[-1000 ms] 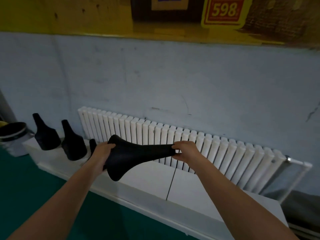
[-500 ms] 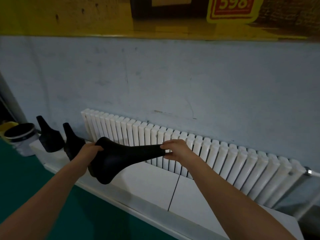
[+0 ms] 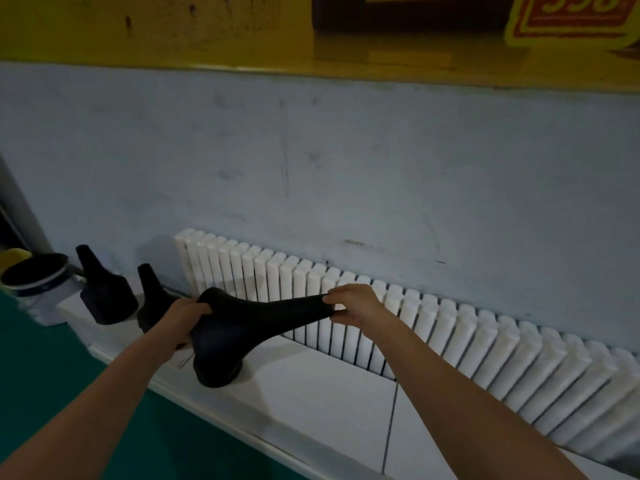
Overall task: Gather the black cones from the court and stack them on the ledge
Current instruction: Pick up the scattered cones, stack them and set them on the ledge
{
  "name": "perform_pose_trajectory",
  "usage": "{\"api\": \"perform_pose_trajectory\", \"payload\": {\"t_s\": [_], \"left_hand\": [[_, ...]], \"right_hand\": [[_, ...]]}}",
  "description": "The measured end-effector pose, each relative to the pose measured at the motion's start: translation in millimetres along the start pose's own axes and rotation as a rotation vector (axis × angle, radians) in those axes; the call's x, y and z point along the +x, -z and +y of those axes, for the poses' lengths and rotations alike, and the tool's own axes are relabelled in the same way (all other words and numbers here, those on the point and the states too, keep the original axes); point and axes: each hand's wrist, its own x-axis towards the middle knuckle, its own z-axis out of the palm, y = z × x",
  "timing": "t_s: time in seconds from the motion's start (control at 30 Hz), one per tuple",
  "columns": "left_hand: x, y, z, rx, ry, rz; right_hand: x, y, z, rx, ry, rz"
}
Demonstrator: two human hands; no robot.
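Black across its top and white in the body, a bucket (image 3: 38, 289) stood at the far left in the head view, just off the end of the ledge (image 3: 311, 393). What it held could not be made out. A yellow shape showed behind it, too cut off to name.

The held cone (image 3: 249, 327) lay on its side above the white ledge, wide base down and to the left, narrow tip to the right. The left hand (image 3: 183, 320) gripped the upper rim of the base with curled fingers. The right hand (image 3: 353, 306) pinched the tip between thumb and fingers. The cone hung between the two hands, its body stretched across in front of the radiator (image 3: 450, 327). The base's lower edge sat down at the ledge top; whether it touched could not be told.

Two more cones stood upright on the ledge to the left. The far cone (image 3: 104, 292) was near the bucket. The near cone (image 3: 152, 296) stood just beside the left hand, partly hidden by that hand and wrist. The white radiator ran along the grey wall (image 3: 381, 168) behind the ledge, close at the back of the held cone. Green floor (image 3: 52, 375) lay below the ledge's front edge, and a red-and-yellow sign (image 3: 571, 19) was cut off at the top right.
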Motion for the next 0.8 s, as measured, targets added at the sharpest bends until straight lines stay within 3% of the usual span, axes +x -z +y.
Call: {"api": "perform_pose_trajectory", "payload": {"t_s": [0.3, 0.57, 0.8], "left_hand": [[93.7, 51.5, -10.6, -0.011, 0.097, -0.127], [199.7, 46.7, -37.4, 0.030, 0.222, -0.156], [257.8, 30.4, -34.9, -0.077, 0.375, -0.037]], "right_hand": [[76.1, -93.9, -21.8, -0.084, -0.024, 0.052], [170.6, -135.7, -19.1, -0.186, -0.025, 0.077], [256.9, -164.2, -34.2, -0.367, 0.035, -0.031]]}}
